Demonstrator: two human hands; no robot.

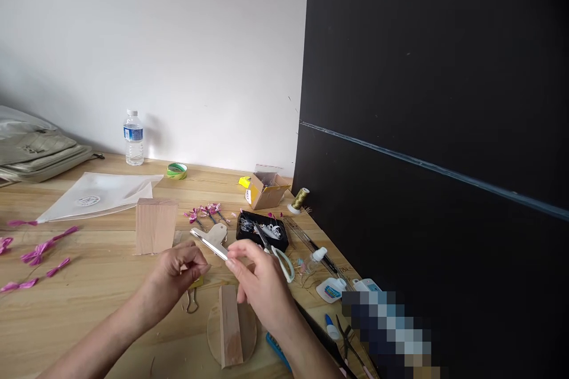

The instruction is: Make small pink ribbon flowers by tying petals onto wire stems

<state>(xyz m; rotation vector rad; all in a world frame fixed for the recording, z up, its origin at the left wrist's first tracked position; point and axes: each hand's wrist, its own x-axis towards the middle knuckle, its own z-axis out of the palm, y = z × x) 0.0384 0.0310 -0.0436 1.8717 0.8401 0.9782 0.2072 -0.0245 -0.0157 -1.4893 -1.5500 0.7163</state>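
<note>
My right hand (262, 281) has its thumb and index finger closed at the near end of a silver bulldog clip (212, 241), whose handle points away from me. My left hand (175, 278) is to the left of it, thumb and fingertips pinched together; anything between them is too fine to make out. Just beneath the left fingers lies a yellow binder clip (192, 297), partly covered by the hand. Below the hands, a narrow wooden strip (230, 325) rests across a round, thin disc (214, 331).
Scissors (284, 263) lie over a black tray (243, 226), with a glue bottle (331, 290) and pliers (347, 337) further right. Pink flower pieces (42, 251) lie left. A wooden block (154, 228), cardboard box (269, 195) and water bottle (134, 139) stand behind; a black panel (422, 100) borders the right.
</note>
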